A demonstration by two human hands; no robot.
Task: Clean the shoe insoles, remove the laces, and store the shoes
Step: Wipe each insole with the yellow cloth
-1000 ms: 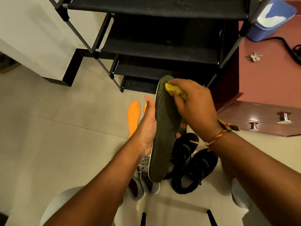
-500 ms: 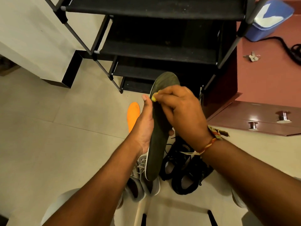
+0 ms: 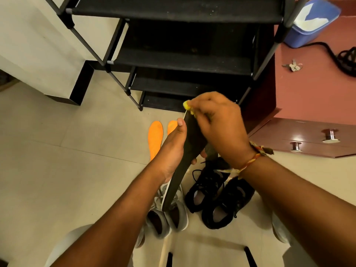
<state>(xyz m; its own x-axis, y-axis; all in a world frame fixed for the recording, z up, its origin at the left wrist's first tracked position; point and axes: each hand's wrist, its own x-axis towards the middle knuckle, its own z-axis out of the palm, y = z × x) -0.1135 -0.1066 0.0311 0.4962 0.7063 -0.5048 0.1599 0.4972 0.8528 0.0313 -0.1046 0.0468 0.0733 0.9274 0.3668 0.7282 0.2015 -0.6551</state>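
Note:
My left hand [image 3: 173, 149] grips a long dark insole [image 3: 189, 143] from its left side, thumb up along the edge. My right hand [image 3: 217, 128] pinches a small yellow cloth [image 3: 187, 106] and presses it on the insole's top end. Two orange insoles [image 3: 155, 137] lie on the floor behind my left hand. A pair of black laced shoes [image 3: 219, 197] stands below my right wrist. A pair of grey shoes [image 3: 169, 216] stands under the dark insole's lower end, partly hidden by my left arm.
A black shoe rack [image 3: 183, 60] with several shelves stands just ahead. A reddish cabinet [image 3: 312, 93] with metal knobs sits at the right, with keys [image 3: 292, 65], a black cable and a blue tub [image 3: 312, 22] on top. A white wall ledge is at the left.
The insole has turned more edge-on and tilted to the right. My right hand with the yellow cloth slid from mid-insole up to its top end.

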